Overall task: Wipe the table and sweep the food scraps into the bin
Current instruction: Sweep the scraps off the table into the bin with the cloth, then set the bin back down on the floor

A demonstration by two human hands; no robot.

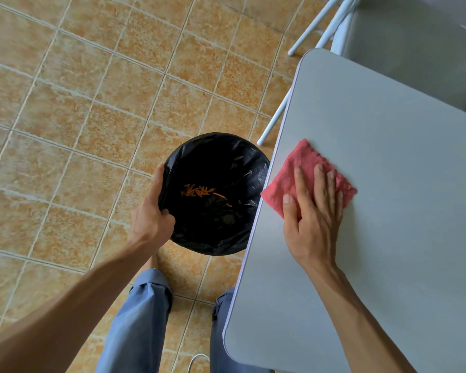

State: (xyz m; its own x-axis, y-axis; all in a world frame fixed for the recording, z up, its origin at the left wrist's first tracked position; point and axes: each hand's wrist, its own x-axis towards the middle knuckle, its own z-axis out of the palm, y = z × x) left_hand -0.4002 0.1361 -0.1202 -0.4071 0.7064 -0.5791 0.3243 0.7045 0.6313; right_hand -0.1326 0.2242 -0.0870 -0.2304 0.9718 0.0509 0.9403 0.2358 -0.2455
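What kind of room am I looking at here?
Probably a home kitchen or dining area: tiled floor, a grey table, and a black-lined bin holding orange food scraps.

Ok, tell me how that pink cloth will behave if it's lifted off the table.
The pink cloth is probably floppy: it lies folded flat, one corner past the table edge. Likely light, being thin fabric under the straight fingers of the right hand. Its fuzzy nap should not slip.

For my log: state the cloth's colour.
The cloth is pinkish red, seen in the head view.
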